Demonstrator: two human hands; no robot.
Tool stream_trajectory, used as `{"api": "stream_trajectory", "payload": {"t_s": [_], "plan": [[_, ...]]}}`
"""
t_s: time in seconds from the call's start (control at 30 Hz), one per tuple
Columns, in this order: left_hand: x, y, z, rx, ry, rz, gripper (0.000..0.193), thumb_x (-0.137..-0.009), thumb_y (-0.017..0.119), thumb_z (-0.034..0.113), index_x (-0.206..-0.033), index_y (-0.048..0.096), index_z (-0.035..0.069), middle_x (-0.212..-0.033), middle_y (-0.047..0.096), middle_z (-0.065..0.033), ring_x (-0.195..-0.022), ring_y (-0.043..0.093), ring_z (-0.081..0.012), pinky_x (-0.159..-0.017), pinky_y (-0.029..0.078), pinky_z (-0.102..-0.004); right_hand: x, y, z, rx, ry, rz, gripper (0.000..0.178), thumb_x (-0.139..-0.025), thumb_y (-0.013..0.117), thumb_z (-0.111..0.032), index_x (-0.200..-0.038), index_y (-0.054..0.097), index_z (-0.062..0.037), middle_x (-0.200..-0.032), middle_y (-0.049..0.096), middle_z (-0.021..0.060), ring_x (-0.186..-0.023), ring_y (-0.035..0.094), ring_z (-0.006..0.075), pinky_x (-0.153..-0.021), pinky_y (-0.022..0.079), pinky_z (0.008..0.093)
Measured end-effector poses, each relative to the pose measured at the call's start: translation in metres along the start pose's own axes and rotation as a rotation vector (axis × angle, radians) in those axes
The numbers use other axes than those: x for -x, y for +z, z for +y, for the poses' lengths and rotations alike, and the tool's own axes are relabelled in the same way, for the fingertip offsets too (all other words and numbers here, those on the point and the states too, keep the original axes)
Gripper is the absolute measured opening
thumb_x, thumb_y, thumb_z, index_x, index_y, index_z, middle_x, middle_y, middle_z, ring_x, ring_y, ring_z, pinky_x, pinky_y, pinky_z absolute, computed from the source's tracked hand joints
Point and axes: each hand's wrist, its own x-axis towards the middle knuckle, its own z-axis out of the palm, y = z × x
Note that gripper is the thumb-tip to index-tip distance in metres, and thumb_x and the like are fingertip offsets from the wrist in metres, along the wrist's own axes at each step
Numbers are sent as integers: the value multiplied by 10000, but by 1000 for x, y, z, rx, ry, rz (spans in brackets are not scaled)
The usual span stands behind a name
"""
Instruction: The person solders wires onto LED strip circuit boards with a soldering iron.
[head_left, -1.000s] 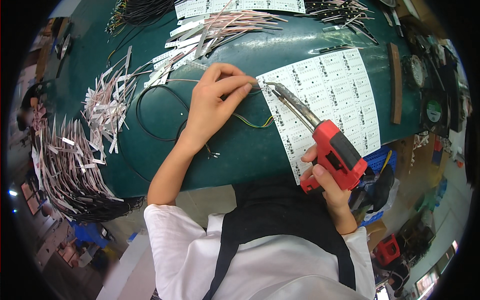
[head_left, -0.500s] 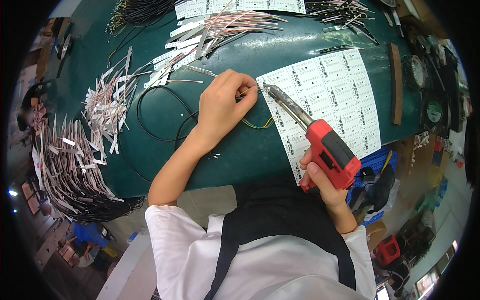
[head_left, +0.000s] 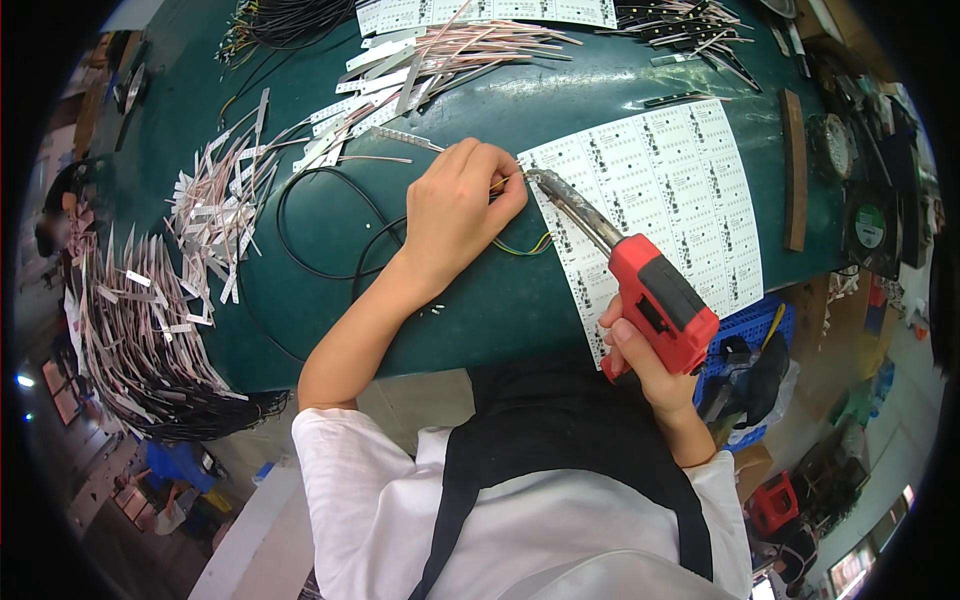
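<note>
My left hand [head_left: 462,200] pinches thin coloured wires [head_left: 506,181] at the left edge of a white circuit-board sheet [head_left: 655,185]. A black cable [head_left: 287,231] loops on the table left of that hand, and loose yellow and green wire ends [head_left: 530,249] curve out below the fingers. In my right hand [head_left: 645,360] is a red and black soldering gun [head_left: 663,298], gripped by its handle. Its metal tip reaches the sheet's upper left edge, right beside the left fingertips. Whether tip and wire touch is too small to tell.
On the green table [head_left: 470,330] lie white strips with pinkish wires [head_left: 400,75] and, to the left, more piled strips [head_left: 215,200]. A wire bundle [head_left: 150,330] hangs at the left edge. A wooden bar [head_left: 793,170] and a fan [head_left: 868,225] are at right; a blue basket [head_left: 745,325] sits below.
My left hand has shifted slightly right with the wires, closer to the soldering gun's tip. The gun has stayed nearly in place.
</note>
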Motion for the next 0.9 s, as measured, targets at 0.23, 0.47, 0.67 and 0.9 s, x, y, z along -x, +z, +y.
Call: {"api": "stream_trajectory", "payload": {"t_s": [0.23, 0.47, 0.67, 0.9], "plan": [[-1, -1, 1, -4, -13, 1, 97, -727, 689, 69, -759, 597, 75, -698, 566, -29, -626, 583, -192, -544, 472, -319, 5, -6, -3, -79, -80, 14, 239, -873, 612, -6, -1103, 585, 53, -871, 636, 103, -635, 595, 116, -552, 490, 247], [0, -1, 3, 16, -2, 4, 96, -733, 694, 57, -767, 605, 65, -684, 560, -26, -606, 574, -163, -548, 475, -281, 0, -53, 19, -290, -306, 121, 483, -817, 596, -183, -1191, 457, 89, -887, 567, 142, -861, 554, 213, -834, 456, 355], [1, -6, 3, 66, -52, -49, 88, -752, 683, 78, -781, 600, 68, -727, 574, -36, -656, 588, -191, -568, 484, -313, 10, -22, 9, -129, -230, 35, 253, -873, 583, -5, -1108, 551, 83, -863, 627, 116, -603, 580, 118, -530, 473, 248], [2, -1, 5, 27, -22, -14, 105, -744, 690, 67, -789, 595, 55, -730, 571, -43, -638, 586, -181, -573, 485, -302, -1, -6, 8, -52, -100, -1, 135, -865, 626, -2, -984, 613, 59, -820, 647, 86, -516, 545, 69, -459, 441, 215]]}}
